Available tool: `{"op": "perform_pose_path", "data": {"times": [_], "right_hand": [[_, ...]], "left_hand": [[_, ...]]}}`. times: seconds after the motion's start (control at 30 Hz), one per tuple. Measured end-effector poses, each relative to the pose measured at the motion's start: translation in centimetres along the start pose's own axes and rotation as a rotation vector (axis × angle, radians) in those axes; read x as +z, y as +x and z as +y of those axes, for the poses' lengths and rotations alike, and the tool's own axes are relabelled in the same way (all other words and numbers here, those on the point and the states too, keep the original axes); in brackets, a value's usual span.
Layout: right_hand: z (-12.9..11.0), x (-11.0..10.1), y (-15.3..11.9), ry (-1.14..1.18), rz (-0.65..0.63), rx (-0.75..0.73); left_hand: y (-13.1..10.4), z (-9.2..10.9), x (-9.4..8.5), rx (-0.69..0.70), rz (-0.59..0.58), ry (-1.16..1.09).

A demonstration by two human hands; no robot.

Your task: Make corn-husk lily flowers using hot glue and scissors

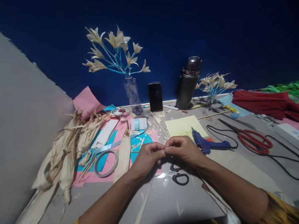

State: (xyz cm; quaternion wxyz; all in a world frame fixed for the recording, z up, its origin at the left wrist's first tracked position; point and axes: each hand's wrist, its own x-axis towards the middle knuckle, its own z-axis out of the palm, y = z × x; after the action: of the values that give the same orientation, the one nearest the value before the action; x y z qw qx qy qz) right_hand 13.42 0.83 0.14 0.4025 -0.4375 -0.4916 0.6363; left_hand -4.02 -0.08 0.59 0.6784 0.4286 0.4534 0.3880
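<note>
The near edge of the counter (174, 202) runs dark at the bottom; between this edge and the blue glue gun (210, 145) there is mostly bare grey surface, with only some thin pale strips (142, 210). Nearer than the glue gun and to its left lie the black-handled scissors (177, 174), partly under the hands.

The left hand (149, 155) and the right hand (184, 150) meet just left of the glue gun. The right fingers pinch a tiny pale piece (167, 145); its shape is too small to tell. The left fingers press close to it, but whether they also grasp it I cannot tell.

Well to the left of the glue gun, the tape roll (105, 175) and dry husks (64, 160) crowd the counter, so little room is there. To its right lie the red-handled scissors (242, 133).

Beyond the glue gun are the yellow paper (181, 125), an upright phone (155, 97), a flask (188, 86) and a flower vase (133, 96), before the blue wall (161, 41).
</note>
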Motion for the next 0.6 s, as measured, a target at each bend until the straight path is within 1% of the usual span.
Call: {"op": "perform_pose_path", "data": {"times": [0.17, 0.33, 0.47, 0.53, 0.6], "right_hand": [[-0.12, -0.15, -0.01, 0.005, -0.016, 0.004], [-0.35, -0.10, -0.04, 0.007, -0.029, 0.002], [-0.42, -0.25, 0.06, 0.062, 0.036, 0.020], [-0.47, -0.33, 0.11, 0.046, 0.074, -0.002], [-0.58, -0.33, 0.11, 0.018, 0.072, -0.033]], "left_hand": [[-0.32, 0.33, 0.28, 0.016, -0.015, 0.004], [-0.20, -0.08, 0.27, 0.036, 0.005, -0.032], [-0.01, -0.33, 0.36, -0.016, 0.023, -0.156], [0.02, -0.28, 0.43, -0.033, 0.035, -0.203], [0.02, -0.16, 0.42, -0.038, 0.045, -0.230]]}}
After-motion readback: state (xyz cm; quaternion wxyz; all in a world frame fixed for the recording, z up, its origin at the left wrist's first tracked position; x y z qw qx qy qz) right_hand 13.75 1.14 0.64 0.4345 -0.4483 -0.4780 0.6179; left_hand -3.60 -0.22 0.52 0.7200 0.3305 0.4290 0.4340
